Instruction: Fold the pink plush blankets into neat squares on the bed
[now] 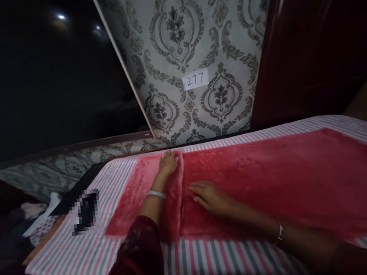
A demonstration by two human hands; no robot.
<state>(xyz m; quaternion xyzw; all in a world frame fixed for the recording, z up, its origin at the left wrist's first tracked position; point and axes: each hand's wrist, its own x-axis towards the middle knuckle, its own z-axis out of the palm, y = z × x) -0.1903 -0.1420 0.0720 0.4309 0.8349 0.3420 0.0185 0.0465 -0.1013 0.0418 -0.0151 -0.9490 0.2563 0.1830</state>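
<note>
Our left hand (169,163) lies spread on the red blanket (280,175), likely steadying its crease; our right hand (213,199) is loosely outstretched.

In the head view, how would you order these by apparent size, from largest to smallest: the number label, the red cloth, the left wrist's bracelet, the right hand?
1. Red cloth
2. Right hand
3. Number label
4. Left wrist's bracelet

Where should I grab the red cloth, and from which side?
Probably the near half of the seam-like edge across the red cloth, coming from the right: that edge looks slightly raised, the rest lies flat, and the left hand covers its far end.
</note>
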